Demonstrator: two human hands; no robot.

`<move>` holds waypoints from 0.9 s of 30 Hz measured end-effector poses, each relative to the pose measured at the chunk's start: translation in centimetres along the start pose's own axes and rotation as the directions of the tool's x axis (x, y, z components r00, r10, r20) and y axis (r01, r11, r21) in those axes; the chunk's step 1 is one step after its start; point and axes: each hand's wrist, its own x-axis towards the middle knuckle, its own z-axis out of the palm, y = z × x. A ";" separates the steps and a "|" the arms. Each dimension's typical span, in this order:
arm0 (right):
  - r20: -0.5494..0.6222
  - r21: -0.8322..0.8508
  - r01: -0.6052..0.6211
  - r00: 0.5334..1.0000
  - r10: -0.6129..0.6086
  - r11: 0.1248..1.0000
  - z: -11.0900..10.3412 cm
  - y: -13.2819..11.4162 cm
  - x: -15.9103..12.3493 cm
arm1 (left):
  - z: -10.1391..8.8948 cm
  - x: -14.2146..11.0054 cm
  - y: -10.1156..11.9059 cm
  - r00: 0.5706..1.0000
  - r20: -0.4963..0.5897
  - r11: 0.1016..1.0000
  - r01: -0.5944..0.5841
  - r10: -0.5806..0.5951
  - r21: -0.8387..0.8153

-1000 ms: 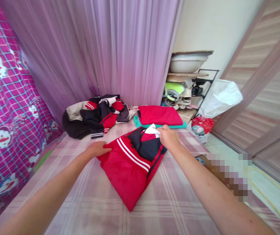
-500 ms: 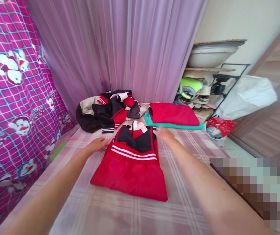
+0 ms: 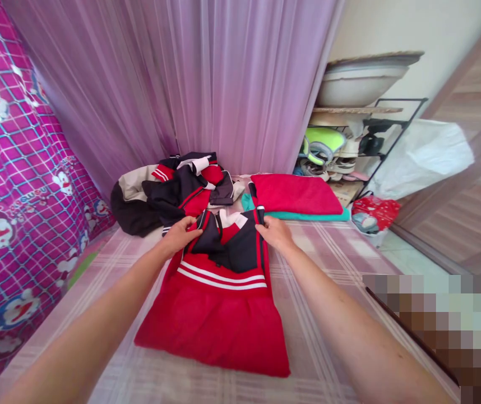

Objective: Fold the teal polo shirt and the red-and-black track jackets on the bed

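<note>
A red jacket (image 3: 219, 314) with white stripes and a dark navy top part lies flat on the pale checked bed sheet (image 3: 320, 264). My left hand (image 3: 180, 233) pinches its upper left corner, fingers closed on the cloth. My right hand (image 3: 276, 232) grips its upper right corner by the dark edge. Both hands sit at the far end of the garment, about a jacket's width apart.
A heap of unfolded dark, red and beige clothes (image 3: 173, 191) lies behind. A folded red garment on a teal one (image 3: 295, 196) sits at the back right. A purple curtain (image 3: 207, 84), a shoe rack (image 3: 350, 151), a white bag (image 3: 425, 154) and a pink cartoon sheet (image 3: 9, 168) surround the bed.
The jacket has been turned square to me and laid out flatter. Both hands moved up to its far corners and closed on them.
</note>
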 end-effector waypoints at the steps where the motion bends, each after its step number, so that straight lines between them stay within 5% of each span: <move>1: -0.073 -0.008 0.027 0.997 -0.027 1.000 -0.8 -0.1 -0.2 | -0.3 0.1 0.0 0.996 -0.058 0.996 -0.073 0.071 -0.041; 5: -0.260 -0.038 0.016 0.965 -0.025 0.999 -3.1 -0.5 0.8 | -1.2 2.0 0.1 0.956 -0.290 0.969 -0.114 0.047 -0.219; 9: -0.179 0.024 -0.030 0.983 0.034 0.999 -3.2 -0.3 2.8 | -1.0 3.4 -1.1 0.920 -0.354 0.970 0.093 -0.171 -0.226; 12: -0.077 -0.005 -0.005 0.997 0.005 1.000 -2.5 1.0 1.4 | -1.1 1.4 -3.2 0.925 -0.325 0.980 0.188 -0.199 -0.065; 15: 0.094 -0.032 0.066 0.994 -0.063 0.997 -1.7 2.3 -3.1 | -1.7 -2.9 -4.9 0.971 -0.225 0.978 0.120 -0.080 0.170; 18: 0.205 0.039 0.109 0.972 -0.114 0.993 -0.8 2.9 -8.1 | -2.2 -6.7 -5.3 0.990 -0.094 0.940 0.134 -0.109 0.314; 22: 0.174 0.164 0.086 0.978 -0.114 0.983 0.1 2.7 -11.4 | -2.0 -8.8 -4.7 0.990 0.040 0.954 0.117 -0.133 0.277; 27: 0.183 0.334 0.030 0.978 -0.096 0.942 0.8 2.3 -11.4 | -1.7 -8.9 -4.0 0.991 0.091 0.972 0.078 -0.100 0.221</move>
